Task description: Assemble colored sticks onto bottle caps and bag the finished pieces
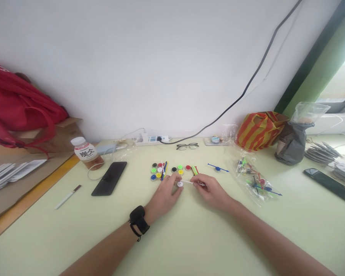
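In the head view my left hand, with a black watch on its wrist, pinches a small white round disc between thumb and fingers. My right hand is closed on a thin white arrow, whose far end reaches the disc; I cannot tell whether the two are joined. Just beyond my hands lie several coloured discs, among them a blue disc and a black disc. Coloured arrows, such as a green arrow, lie beside them. Farther right, a blue arrow spinner rests on a round base.
A clear bag of spinners lies to the right. On the left are a black phone, a bottle and a pen. Glasses and a power strip stand by the wall; another phone lies far right.
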`<move>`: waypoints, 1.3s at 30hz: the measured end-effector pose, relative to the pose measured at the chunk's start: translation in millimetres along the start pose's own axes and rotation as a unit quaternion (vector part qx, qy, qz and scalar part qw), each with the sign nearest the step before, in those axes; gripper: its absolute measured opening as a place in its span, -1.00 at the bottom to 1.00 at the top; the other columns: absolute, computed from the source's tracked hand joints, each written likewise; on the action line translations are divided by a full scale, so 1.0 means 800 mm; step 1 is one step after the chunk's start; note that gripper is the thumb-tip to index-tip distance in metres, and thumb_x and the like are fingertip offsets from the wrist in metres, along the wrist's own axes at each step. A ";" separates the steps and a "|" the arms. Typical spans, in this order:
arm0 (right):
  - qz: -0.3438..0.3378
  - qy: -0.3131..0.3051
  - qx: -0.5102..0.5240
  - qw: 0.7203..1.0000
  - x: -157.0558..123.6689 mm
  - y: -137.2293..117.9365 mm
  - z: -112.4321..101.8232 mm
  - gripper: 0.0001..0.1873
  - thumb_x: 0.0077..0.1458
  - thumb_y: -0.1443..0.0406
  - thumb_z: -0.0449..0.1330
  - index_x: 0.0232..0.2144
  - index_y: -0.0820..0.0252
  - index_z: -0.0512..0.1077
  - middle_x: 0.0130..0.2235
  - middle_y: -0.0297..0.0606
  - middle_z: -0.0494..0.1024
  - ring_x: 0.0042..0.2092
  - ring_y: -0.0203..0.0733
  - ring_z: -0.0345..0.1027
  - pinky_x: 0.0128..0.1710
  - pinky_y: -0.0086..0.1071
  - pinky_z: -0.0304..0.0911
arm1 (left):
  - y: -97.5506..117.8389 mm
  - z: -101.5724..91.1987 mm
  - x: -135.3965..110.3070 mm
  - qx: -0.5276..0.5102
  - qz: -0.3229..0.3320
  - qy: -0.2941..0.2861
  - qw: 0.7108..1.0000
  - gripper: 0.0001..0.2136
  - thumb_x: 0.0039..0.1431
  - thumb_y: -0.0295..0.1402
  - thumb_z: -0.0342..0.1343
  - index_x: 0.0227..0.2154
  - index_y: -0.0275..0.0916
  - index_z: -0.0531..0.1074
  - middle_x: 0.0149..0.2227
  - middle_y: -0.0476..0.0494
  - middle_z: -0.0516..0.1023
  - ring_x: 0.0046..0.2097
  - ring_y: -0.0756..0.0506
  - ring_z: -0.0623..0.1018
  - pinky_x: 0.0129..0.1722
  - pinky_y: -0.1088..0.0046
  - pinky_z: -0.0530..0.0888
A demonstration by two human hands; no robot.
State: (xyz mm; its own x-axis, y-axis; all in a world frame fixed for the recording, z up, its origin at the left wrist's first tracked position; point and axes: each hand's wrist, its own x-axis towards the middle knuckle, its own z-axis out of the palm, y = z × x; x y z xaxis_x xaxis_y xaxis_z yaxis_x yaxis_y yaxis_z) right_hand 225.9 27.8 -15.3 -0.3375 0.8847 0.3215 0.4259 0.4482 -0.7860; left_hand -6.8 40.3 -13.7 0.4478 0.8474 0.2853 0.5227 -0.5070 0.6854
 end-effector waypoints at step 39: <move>0.018 -0.018 0.096 0.995 -0.011 -0.034 0.014 -0.85 0.38 0.21 0.02 -0.12 0.07 0.37 -0.21 -0.24 0.54 -0.21 -0.17 0.40 -0.26 -0.36 0.31 | 0.025 -0.002 0.006 -0.279 -0.009 -0.056 0.959 -0.75 0.32 -0.19 0.21 -0.06 -0.19 0.64 -0.04 -0.24 0.66 -0.01 -0.23 0.63 0.08 0.14 0.58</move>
State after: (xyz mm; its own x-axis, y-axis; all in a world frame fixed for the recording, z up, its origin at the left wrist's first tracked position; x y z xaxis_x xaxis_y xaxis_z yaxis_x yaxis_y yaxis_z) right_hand 208.1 6.3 -2.5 -0.3553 0.8934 0.2749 0.2716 0.3801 -0.8842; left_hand 5.0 34.4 2.4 0.5342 0.8167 0.2182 0.0757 -0.3033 0.9499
